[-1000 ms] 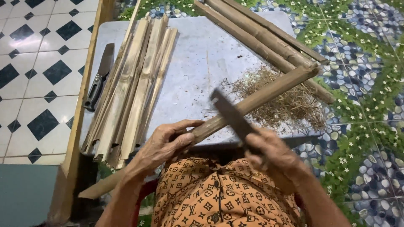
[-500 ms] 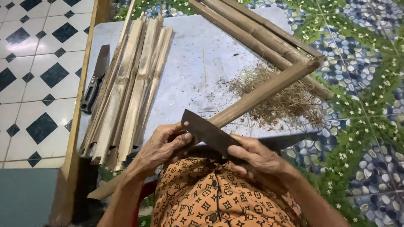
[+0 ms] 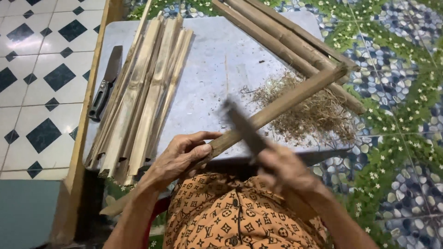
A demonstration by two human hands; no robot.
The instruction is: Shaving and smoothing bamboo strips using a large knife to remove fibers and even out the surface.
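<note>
Board [image 3: 207,60], grey and scuffed, lies ahead of both hands as the work surface. Left hand [image 3: 182,157] is closed around a bamboo stick [image 3: 277,108] that slants up and away to its right. Right hand [image 3: 284,168] grips a blurred dark blade [image 3: 244,129] laid against the stick. Shavings [image 3: 309,110] are heaped beyond the right hand. Split strips [image 3: 143,92] lie just beyond the left hand, with a knife [image 3: 105,85] further left. Floor tiles: white with dark diamonds on the left, pebble-and-flower pattern on the right.
</note>
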